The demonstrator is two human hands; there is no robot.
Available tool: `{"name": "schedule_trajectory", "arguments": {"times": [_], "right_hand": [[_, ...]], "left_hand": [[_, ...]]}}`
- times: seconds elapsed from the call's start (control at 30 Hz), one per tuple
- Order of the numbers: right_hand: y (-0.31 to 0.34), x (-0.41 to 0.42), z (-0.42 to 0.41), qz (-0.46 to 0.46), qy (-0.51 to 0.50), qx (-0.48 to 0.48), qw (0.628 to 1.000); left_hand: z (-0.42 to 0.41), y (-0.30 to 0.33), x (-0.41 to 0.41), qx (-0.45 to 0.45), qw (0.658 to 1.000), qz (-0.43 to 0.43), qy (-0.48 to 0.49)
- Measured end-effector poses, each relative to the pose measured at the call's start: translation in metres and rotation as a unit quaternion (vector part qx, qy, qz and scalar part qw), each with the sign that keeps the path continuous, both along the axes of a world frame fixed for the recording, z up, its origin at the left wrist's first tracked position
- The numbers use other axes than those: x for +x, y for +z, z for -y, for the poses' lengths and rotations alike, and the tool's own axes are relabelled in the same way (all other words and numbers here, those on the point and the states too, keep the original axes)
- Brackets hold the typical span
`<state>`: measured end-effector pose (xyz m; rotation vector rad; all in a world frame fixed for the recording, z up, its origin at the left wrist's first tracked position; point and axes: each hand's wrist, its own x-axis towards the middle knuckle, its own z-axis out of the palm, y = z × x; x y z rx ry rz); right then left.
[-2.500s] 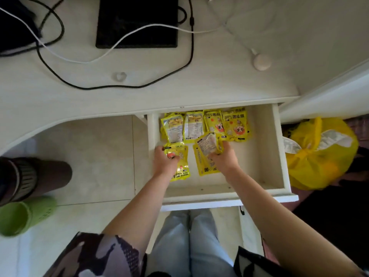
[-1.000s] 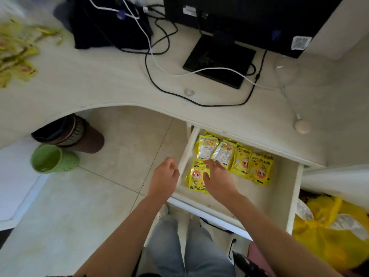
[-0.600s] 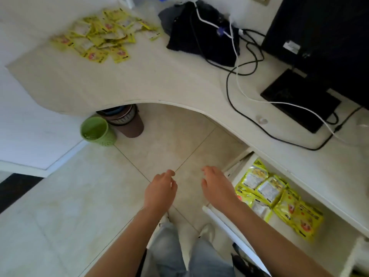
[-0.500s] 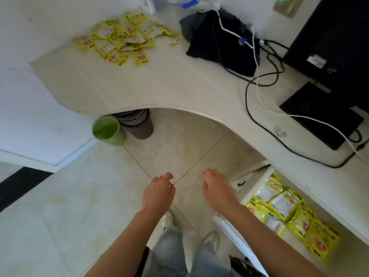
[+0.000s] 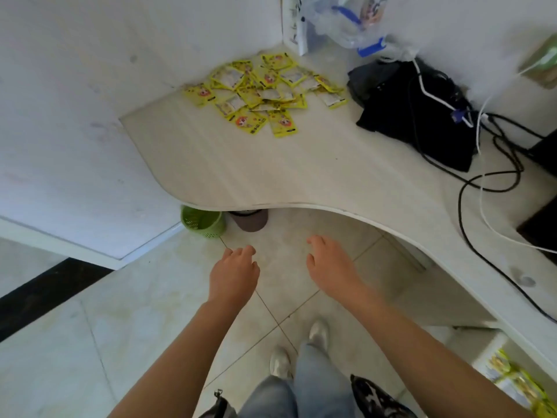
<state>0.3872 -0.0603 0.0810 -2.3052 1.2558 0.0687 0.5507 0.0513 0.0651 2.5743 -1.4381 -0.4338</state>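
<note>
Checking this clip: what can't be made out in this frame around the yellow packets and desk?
Head view only:
The drawer and its packets: cut off by the bottom-right edge, blurred.
The packet pile on the desk: print too small, count lost in overlaps.
The brown bin: mostly hidden under the desk edge.
The black stand: cut off by the right edge.

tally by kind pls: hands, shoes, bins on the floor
hands: 2, left hand and right hand, both empty
shoes: 2
bins: 2, green bin and brown bin
total: 6
</note>
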Motion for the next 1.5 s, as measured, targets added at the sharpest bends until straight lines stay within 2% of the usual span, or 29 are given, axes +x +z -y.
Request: {"name": "schedule_trajectory", "arguments": {"times": [0.13,0.27,0.4,0.67,0.8,1.0,1.23,1.37,1.5], "right_hand": [[0.004,0.037,0.039,0.004,0.013,-0.009,1.0],[0.007,0.069,0.085,0.019,0.032,-0.028,0.999],[0.01,0.099,0.136,0.003,0.048,-0.028,0.998],[0.009,0.153,0.226,-0.015,0.076,0.001,0.997],[0.002,0.178,0.26,-0.011,0.066,0.04,0.997],[-0.011,0.217,0.305,-0.013,0.014,0.077,0.997],[-0.019,0.258,0.345,-0.025,-0.114,0.108,0.987],[-0.029,0.276,0.355,-0.041,-0.171,0.125,0.977],[-0.034,0.292,0.358,-0.074,-0.223,0.114,0.965]], "left_hand": [[0.034,0.006,0.035,-0.017,1.0,0.004,0.001],[0.076,0.005,0.065,-0.027,0.998,-0.049,-0.001],[0.122,0.006,0.09,-0.015,0.998,-0.063,-0.005],[0.208,0.012,0.147,0.031,0.998,-0.053,0.002],[0.244,0.011,0.174,0.046,0.998,-0.028,-0.026],[0.298,-0.001,0.224,0.082,0.991,0.021,-0.101],[0.35,-0.014,0.275,0.077,0.976,0.066,-0.191],[0.37,-0.024,0.287,0.072,0.962,0.063,-0.256],[0.376,-0.032,0.292,0.073,0.957,0.075,-0.271]]}}
